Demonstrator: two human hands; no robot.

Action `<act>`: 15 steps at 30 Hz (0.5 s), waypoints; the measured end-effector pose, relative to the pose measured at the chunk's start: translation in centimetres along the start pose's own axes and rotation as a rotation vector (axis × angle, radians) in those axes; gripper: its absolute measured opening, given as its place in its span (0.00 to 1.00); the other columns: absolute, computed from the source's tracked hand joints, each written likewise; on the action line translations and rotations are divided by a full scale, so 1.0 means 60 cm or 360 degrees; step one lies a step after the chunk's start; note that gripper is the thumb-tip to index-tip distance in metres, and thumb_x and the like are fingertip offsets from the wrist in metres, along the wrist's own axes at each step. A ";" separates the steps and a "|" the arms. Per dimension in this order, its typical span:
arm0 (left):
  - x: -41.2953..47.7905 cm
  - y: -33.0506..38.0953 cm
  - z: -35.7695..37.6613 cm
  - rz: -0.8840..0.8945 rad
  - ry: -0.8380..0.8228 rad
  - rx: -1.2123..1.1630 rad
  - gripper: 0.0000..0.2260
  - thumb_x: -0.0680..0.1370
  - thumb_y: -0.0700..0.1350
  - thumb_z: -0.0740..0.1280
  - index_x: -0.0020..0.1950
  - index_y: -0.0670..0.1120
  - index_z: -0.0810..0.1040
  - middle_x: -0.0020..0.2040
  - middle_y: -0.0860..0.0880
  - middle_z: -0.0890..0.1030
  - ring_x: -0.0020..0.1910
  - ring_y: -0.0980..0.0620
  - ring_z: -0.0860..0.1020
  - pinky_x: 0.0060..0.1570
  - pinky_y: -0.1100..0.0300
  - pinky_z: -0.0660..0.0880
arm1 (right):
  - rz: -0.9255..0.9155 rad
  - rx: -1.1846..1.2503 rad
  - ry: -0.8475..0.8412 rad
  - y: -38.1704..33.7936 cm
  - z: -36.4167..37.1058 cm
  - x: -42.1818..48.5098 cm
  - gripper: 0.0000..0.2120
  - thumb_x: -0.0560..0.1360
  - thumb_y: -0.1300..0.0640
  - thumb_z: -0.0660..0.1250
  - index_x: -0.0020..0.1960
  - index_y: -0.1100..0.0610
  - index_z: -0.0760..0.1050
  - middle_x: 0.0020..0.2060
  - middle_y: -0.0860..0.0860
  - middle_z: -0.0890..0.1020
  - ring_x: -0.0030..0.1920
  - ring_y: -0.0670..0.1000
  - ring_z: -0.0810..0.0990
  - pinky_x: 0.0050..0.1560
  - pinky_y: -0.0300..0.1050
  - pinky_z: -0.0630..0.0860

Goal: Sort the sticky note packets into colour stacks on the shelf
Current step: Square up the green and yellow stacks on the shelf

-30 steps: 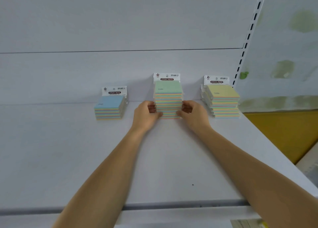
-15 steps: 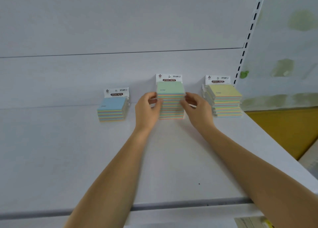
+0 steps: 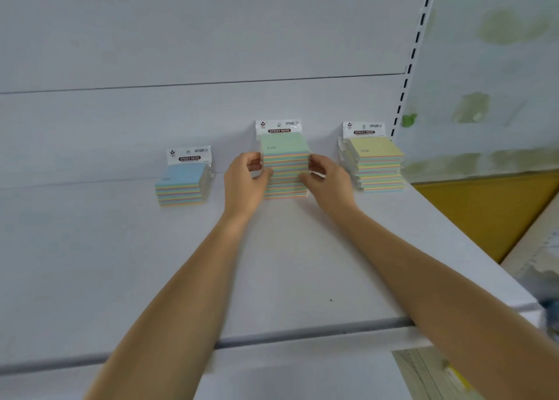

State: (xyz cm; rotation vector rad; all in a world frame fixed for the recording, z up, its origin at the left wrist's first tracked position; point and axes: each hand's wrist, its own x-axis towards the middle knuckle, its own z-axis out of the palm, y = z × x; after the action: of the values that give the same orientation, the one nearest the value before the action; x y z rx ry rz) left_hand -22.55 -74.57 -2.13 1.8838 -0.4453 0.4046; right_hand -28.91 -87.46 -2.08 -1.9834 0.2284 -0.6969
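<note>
Head view: The left hand is gripping the left side of the green-topped stack, with its fingers curling round the packet edges. The right hand is gripping the right side of the same stack in the same way. The green-topped stack is standing upright on the white shelf, at the rear, against the back panel. The blue-topped stack is sitting to its left, lower in height and apart from the left hand. The yellow-topped stack is sitting to its right, near the slotted upright, with its packets lying slightly out of line. Each stack is showing a white "STICKY NOTE" header card at the back.
</note>
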 end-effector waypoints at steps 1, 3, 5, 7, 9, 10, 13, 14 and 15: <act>-0.001 0.001 -0.003 -0.0004 0.0010 0.0026 0.16 0.72 0.37 0.70 0.58 0.37 0.74 0.58 0.40 0.79 0.56 0.46 0.78 0.56 0.58 0.74 | -0.0030 -0.0009 0.0030 -0.003 -0.002 -0.004 0.20 0.73 0.65 0.66 0.64 0.62 0.70 0.58 0.58 0.78 0.57 0.53 0.77 0.62 0.41 0.73; -0.008 0.006 -0.012 0.0015 0.0092 0.0101 0.18 0.72 0.38 0.70 0.60 0.37 0.73 0.59 0.40 0.77 0.58 0.46 0.77 0.54 0.62 0.72 | -0.0187 -0.0007 0.0131 -0.017 -0.017 -0.011 0.22 0.74 0.63 0.65 0.66 0.63 0.68 0.60 0.58 0.76 0.59 0.54 0.76 0.64 0.45 0.71; -0.015 0.021 -0.019 0.0152 0.0184 0.0210 0.17 0.72 0.37 0.69 0.61 0.36 0.73 0.59 0.38 0.77 0.57 0.44 0.76 0.53 0.64 0.70 | -0.0379 0.0032 0.0201 -0.038 -0.053 -0.006 0.21 0.75 0.63 0.64 0.67 0.62 0.68 0.60 0.57 0.76 0.57 0.51 0.75 0.62 0.40 0.70; -0.020 0.047 -0.015 0.0313 0.0212 0.0333 0.15 0.73 0.35 0.67 0.59 0.35 0.74 0.57 0.37 0.77 0.56 0.43 0.76 0.52 0.66 0.69 | -0.0467 0.0068 0.0230 -0.053 -0.104 0.013 0.20 0.75 0.64 0.63 0.66 0.61 0.69 0.59 0.57 0.76 0.55 0.49 0.75 0.60 0.37 0.70; -0.024 0.080 0.006 0.0441 0.0159 0.0391 0.13 0.73 0.34 0.65 0.57 0.35 0.75 0.55 0.37 0.77 0.53 0.42 0.77 0.51 0.67 0.70 | -0.0436 0.0086 0.0251 -0.047 -0.157 0.034 0.19 0.75 0.64 0.62 0.65 0.60 0.70 0.59 0.57 0.76 0.54 0.49 0.75 0.59 0.36 0.70; -0.027 0.096 0.022 0.0478 0.0121 0.0384 0.12 0.73 0.33 0.64 0.57 0.35 0.75 0.55 0.37 0.78 0.53 0.43 0.78 0.50 0.68 0.70 | -0.0389 0.0069 0.0260 -0.033 -0.179 0.040 0.19 0.75 0.65 0.61 0.65 0.60 0.70 0.59 0.57 0.76 0.54 0.49 0.75 0.59 0.36 0.70; -0.052 0.135 0.088 0.0408 -0.0078 0.0261 0.13 0.73 0.33 0.65 0.57 0.35 0.74 0.55 0.38 0.78 0.53 0.44 0.78 0.50 0.70 0.73 | -0.0134 -0.0038 0.0232 0.021 -0.225 0.040 0.20 0.74 0.64 0.61 0.66 0.61 0.68 0.60 0.57 0.75 0.59 0.53 0.75 0.59 0.39 0.69; -0.061 0.142 0.113 0.0314 -0.0184 0.0245 0.15 0.73 0.34 0.66 0.60 0.36 0.73 0.57 0.38 0.78 0.54 0.44 0.78 0.53 0.65 0.74 | -0.0048 -0.0084 0.0189 0.041 -0.232 0.037 0.20 0.73 0.64 0.62 0.65 0.60 0.68 0.60 0.57 0.75 0.61 0.54 0.74 0.59 0.41 0.69; -0.068 0.146 0.135 0.0200 -0.0293 0.0276 0.18 0.73 0.35 0.67 0.62 0.36 0.71 0.59 0.38 0.76 0.56 0.43 0.77 0.56 0.59 0.74 | 0.0042 -0.0120 0.0139 0.057 -0.234 0.031 0.20 0.73 0.63 0.62 0.65 0.60 0.68 0.61 0.57 0.74 0.62 0.56 0.73 0.59 0.43 0.69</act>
State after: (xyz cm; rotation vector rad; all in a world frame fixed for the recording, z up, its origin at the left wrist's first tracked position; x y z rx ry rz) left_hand -29.83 -84.60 0.28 2.0773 -0.6726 0.3633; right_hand -34.83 -100.49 0.67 -2.0197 0.3373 -0.7686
